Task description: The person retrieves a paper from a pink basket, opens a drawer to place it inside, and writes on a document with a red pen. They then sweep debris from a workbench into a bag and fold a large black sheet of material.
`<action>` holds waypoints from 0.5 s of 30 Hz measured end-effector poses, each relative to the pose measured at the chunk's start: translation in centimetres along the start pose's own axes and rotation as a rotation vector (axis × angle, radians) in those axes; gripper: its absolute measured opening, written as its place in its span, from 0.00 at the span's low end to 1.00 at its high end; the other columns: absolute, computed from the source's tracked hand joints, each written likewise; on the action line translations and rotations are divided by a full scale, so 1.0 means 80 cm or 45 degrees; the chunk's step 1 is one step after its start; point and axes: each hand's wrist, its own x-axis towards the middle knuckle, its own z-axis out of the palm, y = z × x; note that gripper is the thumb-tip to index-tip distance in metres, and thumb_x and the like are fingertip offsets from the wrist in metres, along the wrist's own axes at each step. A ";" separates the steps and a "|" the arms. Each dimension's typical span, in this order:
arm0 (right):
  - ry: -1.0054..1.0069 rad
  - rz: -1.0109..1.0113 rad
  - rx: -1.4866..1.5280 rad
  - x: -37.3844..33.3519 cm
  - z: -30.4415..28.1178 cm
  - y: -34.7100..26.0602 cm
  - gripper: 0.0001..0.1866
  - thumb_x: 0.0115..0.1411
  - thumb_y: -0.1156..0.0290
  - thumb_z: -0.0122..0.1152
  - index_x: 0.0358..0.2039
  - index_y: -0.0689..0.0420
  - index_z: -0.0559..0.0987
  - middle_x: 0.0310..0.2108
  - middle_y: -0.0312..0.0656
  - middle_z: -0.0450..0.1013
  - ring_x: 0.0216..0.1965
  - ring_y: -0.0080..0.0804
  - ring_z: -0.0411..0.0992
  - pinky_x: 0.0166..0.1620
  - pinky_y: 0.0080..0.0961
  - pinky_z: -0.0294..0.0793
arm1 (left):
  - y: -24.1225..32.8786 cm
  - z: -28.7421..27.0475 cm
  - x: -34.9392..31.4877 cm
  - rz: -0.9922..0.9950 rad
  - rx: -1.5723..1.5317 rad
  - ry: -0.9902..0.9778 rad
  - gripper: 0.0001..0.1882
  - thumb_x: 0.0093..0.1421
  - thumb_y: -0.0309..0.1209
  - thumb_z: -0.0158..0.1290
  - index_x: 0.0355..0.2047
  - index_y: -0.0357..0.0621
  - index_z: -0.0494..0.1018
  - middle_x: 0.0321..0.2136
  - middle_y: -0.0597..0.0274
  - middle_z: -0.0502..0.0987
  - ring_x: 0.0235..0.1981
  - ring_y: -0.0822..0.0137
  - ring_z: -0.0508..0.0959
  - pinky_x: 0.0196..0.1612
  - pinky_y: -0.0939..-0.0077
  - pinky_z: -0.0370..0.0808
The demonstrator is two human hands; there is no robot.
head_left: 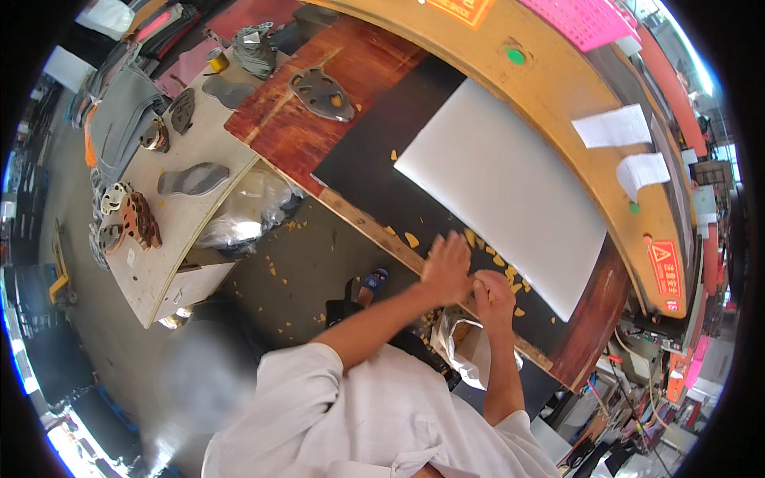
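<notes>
Hands, one pair, bare, both on the person's side of the white sheet [502, 191], which serves as reference for all places below. Left hand [445, 267]: spread flat, fingers extended and pointing toward the white sheet, short of its near edge. Right hand [494, 291]: just beside the left hand's wrist, fingers curled; whether anything is pinched in them cannot be told. The two sit close together; contact between them is uncertain.

Yellow scraps [470, 237], numerous, small, irregular: strewn along the near edge of the white sheet, just beyond and beside the hands; a few lie farther left.

Black mat [374, 163]: beneath the white sheet, showing to its left and near side. Wooden tabletop [358, 64], reddish brown, worn: under the mat, visible left and right of the white sheet. Grey cut-out piece [321, 94], pierced with several holes: on the wood, left of the white sheet.

Orange-yellow beam [550, 95], curved by the lens: along the far side of the white sheet, bearing a green button [516, 56], a white paper [612, 127] and a red label [665, 267]. Pink basket [586, 22], perforated: beyond the beam.

Pale side tabletop [131, 267]: well left of the white sheet, carrying a grey sole-shaped piece [194, 179] and a reddish-brown openwork piece [141, 219].

Silvery bag [470, 350]: below the wood's near edge, on the person's side of the white sheet.
</notes>
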 end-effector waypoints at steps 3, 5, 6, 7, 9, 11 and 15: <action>0.064 -0.020 -0.115 -0.006 -0.007 -0.006 0.10 0.62 0.78 0.67 0.44 0.61 0.85 0.46 0.47 0.81 0.46 0.43 0.80 0.52 0.33 0.78 | -0.025 -0.012 -0.013 0.138 -0.248 0.287 0.25 0.60 0.41 0.55 0.53 0.38 0.80 0.57 0.49 0.78 0.64 0.45 0.70 0.67 0.48 0.64; 0.115 0.093 -0.067 -0.021 -0.016 -0.005 0.10 0.62 0.78 0.67 0.44 0.61 0.85 0.46 0.47 0.81 0.46 0.42 0.80 0.52 0.33 0.78 | -0.117 -0.050 0.008 0.139 -0.152 0.589 0.05 0.51 0.29 0.58 0.20 0.49 0.74 0.26 0.60 0.77 0.33 0.54 0.80 0.36 0.57 0.79; 0.128 0.183 -0.010 -0.030 -0.021 -0.004 0.10 0.62 0.79 0.66 0.44 0.61 0.85 0.45 0.47 0.81 0.46 0.42 0.80 0.52 0.33 0.78 | -0.167 -0.073 0.030 0.085 -0.151 1.066 0.06 0.53 0.26 0.56 0.21 0.48 0.72 0.24 0.58 0.74 0.26 0.50 0.77 0.31 0.55 0.78; 0.167 0.303 0.078 -0.039 -0.023 -0.001 0.10 0.62 0.79 0.66 0.44 0.61 0.85 0.45 0.47 0.81 0.46 0.42 0.80 0.53 0.33 0.78 | -0.219 -0.098 0.056 -0.033 -0.093 1.095 0.04 0.54 0.26 0.57 0.23 0.48 0.74 0.25 0.57 0.76 0.30 0.51 0.79 0.27 0.55 0.78; 0.110 0.361 0.005 -0.055 -0.023 0.004 0.09 0.63 0.78 0.65 0.44 0.62 0.85 0.46 0.46 0.81 0.47 0.38 0.80 0.52 0.31 0.78 | -0.302 -0.135 0.112 -0.074 0.167 1.151 0.03 0.60 0.26 0.53 0.34 0.43 0.75 0.38 0.53 0.77 0.41 0.52 0.79 0.44 0.55 0.79; 0.071 0.339 0.001 -0.065 -0.018 0.008 0.08 0.64 0.78 0.64 0.43 0.63 0.85 0.45 0.46 0.81 0.47 0.36 0.80 0.51 0.30 0.77 | -0.354 -0.152 0.145 -0.318 0.791 0.603 0.16 0.66 0.33 0.50 0.48 0.40 0.80 0.47 0.51 0.80 0.59 0.50 0.73 0.69 0.39 0.59; 0.001 0.285 0.026 -0.069 -0.006 0.006 0.08 0.65 0.77 0.65 0.43 0.62 0.85 0.44 0.46 0.81 0.46 0.37 0.80 0.51 0.30 0.77 | -0.390 -0.158 0.171 -0.390 1.112 0.235 0.16 0.64 0.32 0.54 0.49 0.43 0.83 0.48 0.57 0.83 0.55 0.55 0.75 0.63 0.43 0.63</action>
